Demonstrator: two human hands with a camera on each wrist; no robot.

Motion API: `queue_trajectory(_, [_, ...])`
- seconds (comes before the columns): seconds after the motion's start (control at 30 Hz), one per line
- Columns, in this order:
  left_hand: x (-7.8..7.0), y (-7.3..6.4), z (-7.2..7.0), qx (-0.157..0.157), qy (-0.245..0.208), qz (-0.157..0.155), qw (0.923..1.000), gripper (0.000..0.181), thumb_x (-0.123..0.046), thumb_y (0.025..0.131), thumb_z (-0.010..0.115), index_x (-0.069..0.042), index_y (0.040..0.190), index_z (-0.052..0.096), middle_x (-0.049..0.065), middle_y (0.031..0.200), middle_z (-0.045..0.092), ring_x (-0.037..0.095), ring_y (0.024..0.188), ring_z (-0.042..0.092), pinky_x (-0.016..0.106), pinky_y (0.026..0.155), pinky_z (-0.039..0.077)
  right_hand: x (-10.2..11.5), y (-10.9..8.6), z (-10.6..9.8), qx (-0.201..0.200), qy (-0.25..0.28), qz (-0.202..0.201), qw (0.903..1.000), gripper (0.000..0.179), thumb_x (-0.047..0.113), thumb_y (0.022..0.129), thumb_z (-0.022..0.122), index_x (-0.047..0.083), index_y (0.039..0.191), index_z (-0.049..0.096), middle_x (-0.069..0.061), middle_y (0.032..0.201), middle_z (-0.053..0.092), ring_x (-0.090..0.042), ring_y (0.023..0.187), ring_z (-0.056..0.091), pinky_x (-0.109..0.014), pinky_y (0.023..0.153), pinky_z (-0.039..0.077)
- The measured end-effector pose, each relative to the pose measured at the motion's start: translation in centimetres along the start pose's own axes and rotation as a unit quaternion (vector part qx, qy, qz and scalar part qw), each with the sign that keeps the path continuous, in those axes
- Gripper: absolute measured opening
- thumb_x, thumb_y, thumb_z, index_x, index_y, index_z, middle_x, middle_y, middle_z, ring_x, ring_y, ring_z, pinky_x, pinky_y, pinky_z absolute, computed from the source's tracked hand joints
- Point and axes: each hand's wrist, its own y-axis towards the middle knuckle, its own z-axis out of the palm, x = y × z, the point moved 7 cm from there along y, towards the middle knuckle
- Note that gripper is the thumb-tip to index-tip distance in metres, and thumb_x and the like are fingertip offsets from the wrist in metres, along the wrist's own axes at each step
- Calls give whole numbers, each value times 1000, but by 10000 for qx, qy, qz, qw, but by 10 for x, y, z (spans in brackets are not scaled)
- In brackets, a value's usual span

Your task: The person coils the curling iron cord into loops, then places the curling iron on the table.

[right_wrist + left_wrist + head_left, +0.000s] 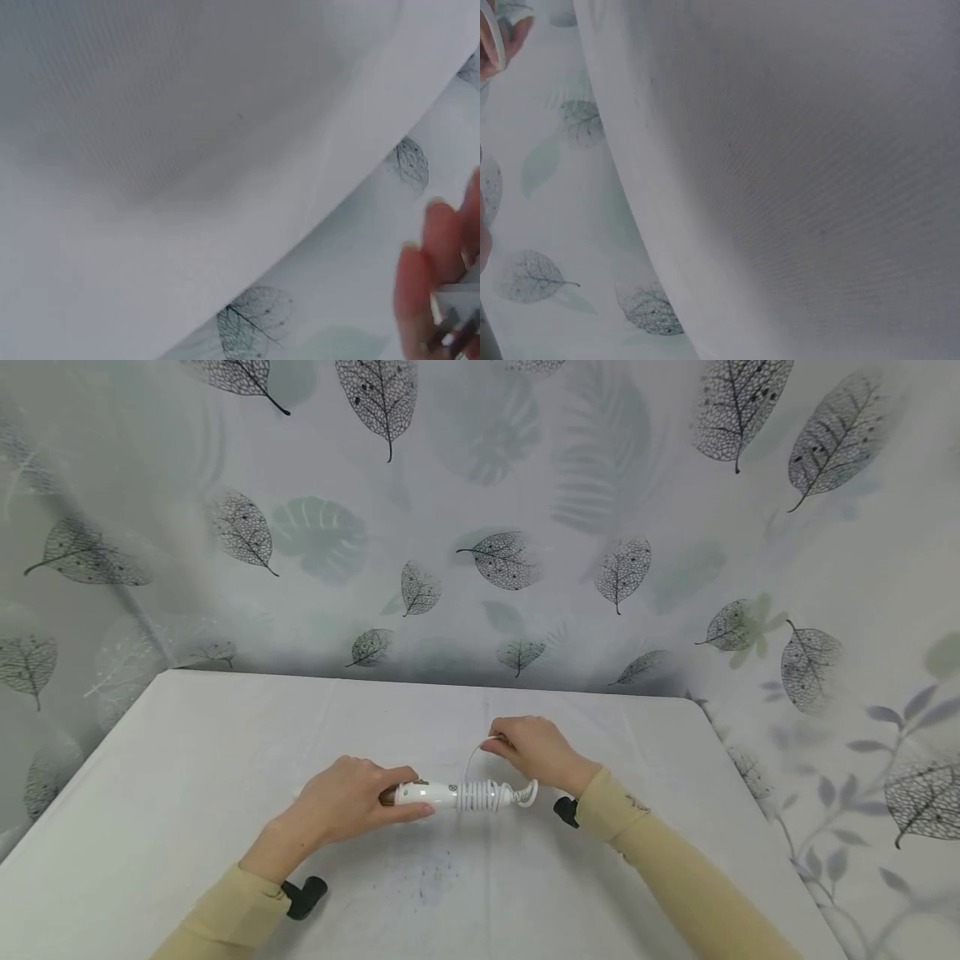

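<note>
My left hand [348, 802] grips a long white hair iron [427, 793] with a brown section, over the table. Its thumb and fingers lie along the body, and most of the far end is hidden under the palm. White cord [480, 796] is wound in several turns around the iron's right end, with a loop past the tip. Just above and right of these coils, my right hand [540, 750] pinches the free end of the cord. In the right wrist view, a pale plug [457, 300] with metal prongs shows at the curled fingers [442, 232].
The white-covered table [225, 727] has a few dark specks [431, 881] in front of the iron. Behind it hangs a leaf-patterned curtain [450, 635]. Black wrist mounts [306, 897] stick out from both sleeves.
</note>
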Motion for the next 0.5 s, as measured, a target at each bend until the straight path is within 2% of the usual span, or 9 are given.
queue_trajectory(0.23, [-4,2,4,159,158,-11,9997,42,-72,89,55,-33,99,65,-19,58,43,0,52,39,21,49,32,11,0,-19,-288,313,-254,9988,18,28,97,68,14,85,65,11,65,52,-3,57,42,-21,56,38])
queue_trajectory(0.4, [-4,3,5,119,134,16,9998,47,-75,90,49,-31,99,66,-18,57,42,0,51,39,21,49,32,22,-1,-28,-450,690,-387,9958,16,24,97,68,13,86,65,10,66,51,-3,58,41,-21,55,38])
queue_trajectory(0.5, [-4,3,6,122,119,-1,9999,51,-75,90,47,-29,100,67,-18,57,43,0,51,39,21,49,32,26,-4,-33,-514,830,-337,9947,15,23,97,68,15,85,65,10,65,50,-2,58,40,-20,55,37])
